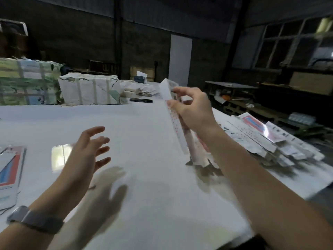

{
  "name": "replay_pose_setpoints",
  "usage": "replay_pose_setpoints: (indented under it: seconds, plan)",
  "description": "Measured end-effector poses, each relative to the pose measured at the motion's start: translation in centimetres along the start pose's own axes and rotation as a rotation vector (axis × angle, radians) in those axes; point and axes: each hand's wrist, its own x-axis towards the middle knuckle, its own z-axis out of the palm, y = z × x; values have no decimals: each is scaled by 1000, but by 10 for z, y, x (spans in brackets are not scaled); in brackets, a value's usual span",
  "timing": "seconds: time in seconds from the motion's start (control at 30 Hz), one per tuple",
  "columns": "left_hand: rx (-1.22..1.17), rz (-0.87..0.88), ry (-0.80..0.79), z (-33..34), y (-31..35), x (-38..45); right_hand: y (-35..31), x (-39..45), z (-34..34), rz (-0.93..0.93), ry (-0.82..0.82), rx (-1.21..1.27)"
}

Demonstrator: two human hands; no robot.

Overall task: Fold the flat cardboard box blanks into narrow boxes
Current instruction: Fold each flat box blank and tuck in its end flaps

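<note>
My right hand (191, 110) grips a long narrow white box blank (175, 123) printed with small red marks, held tilted above the white table (144, 177); its lower end with loose flaps hangs just over the tabletop. My left hand (90, 148) hovers over the table to the left with fingers spread, holding nothing. A heap of similar blanks and boxes (266, 141) lies at the table's right edge. A flat blank with red and blue print (10, 170) lies at the left edge.
Large wrapped bundles (54, 83) stand along the table's far side, with a dark phone (141, 100) and loose paper near them. A clear plastic piece (61, 156) lies beside my left hand. Shelves and pallets fill the dim room to the right.
</note>
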Motion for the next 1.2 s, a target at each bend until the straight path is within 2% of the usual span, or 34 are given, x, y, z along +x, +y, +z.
replay_pose_setpoints:
  seconds: [0.03, 0.1, 0.13, 0.2, 0.3, 0.4, 0.47, 0.53, 0.63, 0.7, 0.77, 0.83, 0.9, 1.0, 1.07, 1.2]
  plan:
    - [0, 6, -2, -3, -3, 3, 4, 11, -23, -68, 74, -176]
    - [29, 23, -19, -6, -7, 7, 18, 33, -74, -50, 139, -417]
    - [54, 29, -27, -7, -9, 8, 28, 42, -97, 14, 129, -523]
    - [116, 37, -37, -7, -14, 11, 53, 55, -131, 177, 6, -716]
    - [180, 31, -52, -6, -17, 12, 94, 52, -148, 388, -240, -799]
    - [172, -9, -48, -9, -18, 12, 124, 47, -151, 394, -139, -790]
    - [147, -35, -17, -12, -13, 11, 130, 46, -149, 346, -95, -971]
    - [146, -53, 26, -14, -6, 11, 126, 47, -141, 313, -108, -1030]
    - [242, -43, 88, -14, 0, 8, 107, 49, -116, 206, -58, -875]
    - [426, 32, 109, -14, 2, 4, 85, 43, -86, 97, -50, -739]
    - [695, 63, 101, -20, 1, 3, 60, 29, -49, 12, -117, -555]
    - [1135, 29, 108, -29, -2, 7, 34, 8, -11, -45, -216, -338]
    - [1423, -117, 95, -38, -5, 8, 11, -11, 25, -75, -319, -164]
    - [1518, -271, 38, -46, -9, 5, -9, -32, 78, -25, -463, 43]
    - [1544, -274, 19, -47, -10, 7, -8, -44, 104, 33, -505, 128]
    - [1494, -200, 15, -43, -9, 7, 13, -59, 124, 168, -460, 293]
